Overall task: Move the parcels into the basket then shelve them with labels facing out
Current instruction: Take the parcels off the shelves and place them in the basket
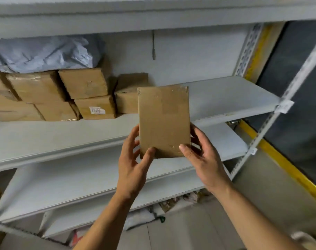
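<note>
Left hand [133, 157] and right hand [202, 156] both pinch the flat parcel [164, 121] upright near the shelf [225, 98] front edge, probably hunting its label.

Soft, even light fills the room, rather dim and greyish, with no hard glare. Shadows gather at the back of the shelf [216, 98] behind the stacked boxes [81, 83] and under each board. Everything looks slightly smeared and blocky. Shelf edges bow towards the corners, and the right upright [297, 73] leans and blurs.
</note>
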